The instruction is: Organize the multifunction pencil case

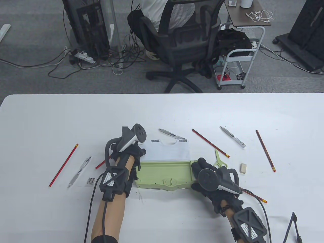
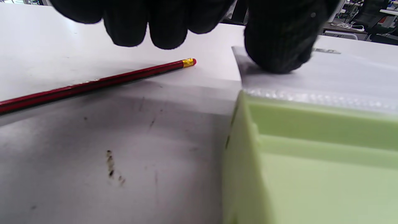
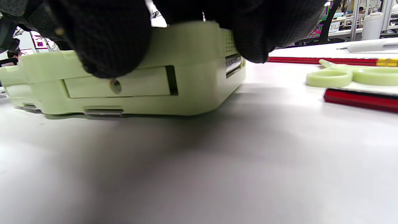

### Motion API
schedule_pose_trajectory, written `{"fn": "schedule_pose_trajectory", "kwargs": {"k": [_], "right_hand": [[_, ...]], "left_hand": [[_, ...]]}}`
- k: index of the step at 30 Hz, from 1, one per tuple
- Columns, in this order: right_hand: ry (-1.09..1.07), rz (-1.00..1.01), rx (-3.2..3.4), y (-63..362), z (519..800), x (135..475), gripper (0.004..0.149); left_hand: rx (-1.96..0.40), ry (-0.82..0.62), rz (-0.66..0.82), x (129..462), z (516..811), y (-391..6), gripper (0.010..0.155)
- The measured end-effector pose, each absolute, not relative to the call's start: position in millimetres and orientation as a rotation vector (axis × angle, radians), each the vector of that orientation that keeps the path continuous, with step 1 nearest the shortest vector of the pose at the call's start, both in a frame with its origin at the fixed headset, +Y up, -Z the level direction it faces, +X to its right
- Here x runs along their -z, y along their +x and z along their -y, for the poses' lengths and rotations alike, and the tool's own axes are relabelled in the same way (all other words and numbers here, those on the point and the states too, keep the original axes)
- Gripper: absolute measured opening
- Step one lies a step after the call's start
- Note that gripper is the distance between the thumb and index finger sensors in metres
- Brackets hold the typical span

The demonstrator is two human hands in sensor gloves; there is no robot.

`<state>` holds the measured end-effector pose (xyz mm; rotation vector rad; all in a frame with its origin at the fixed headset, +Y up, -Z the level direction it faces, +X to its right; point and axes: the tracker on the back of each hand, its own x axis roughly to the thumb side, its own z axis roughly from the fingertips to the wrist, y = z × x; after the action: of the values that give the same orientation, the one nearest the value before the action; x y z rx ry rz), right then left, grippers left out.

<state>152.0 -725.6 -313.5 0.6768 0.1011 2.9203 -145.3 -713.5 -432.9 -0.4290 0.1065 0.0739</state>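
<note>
White tabletop (image 1: 50, 119) all round me, pencils and pens scattered. Between my hands lies the open green pencil case (image 1: 164, 174): my right hand (image 1: 210, 177) grips its end to steady it, my left hand (image 1: 129, 149) presses the lid (image 1: 167, 152) flat.

Pale green pencil case (image 1: 164, 174) with white lid (image 1: 168, 151), red pencils (image 1: 63, 165), green scissors (image 1: 219, 160), black gloves.

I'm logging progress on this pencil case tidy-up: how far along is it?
Done: the green case lies open, its white lid folded back. In hand: the left hand presses the lid; the right hand holds the case's end. Left: pencils, pens, scissors and eraser lie outside.
</note>
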Motion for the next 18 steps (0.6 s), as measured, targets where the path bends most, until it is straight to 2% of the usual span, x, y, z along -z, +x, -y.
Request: {"fn": "schedule_pose_trajectory", "kwargs": {"k": [9, 18], "right_hand": [[0.675, -0.112, -2.923, 151.3, 725.3, 313.6, 0.081], [0.673, -0.123, -2.919, 151.0, 725.1, 313.9, 0.081]], "left_hand": [[0.008, -0.409, -0.067, 431.8, 718.1, -136.9, 0.083], [-0.006, -0.386, -0.012, 426.6, 713.2, -138.0, 0.082]]}}
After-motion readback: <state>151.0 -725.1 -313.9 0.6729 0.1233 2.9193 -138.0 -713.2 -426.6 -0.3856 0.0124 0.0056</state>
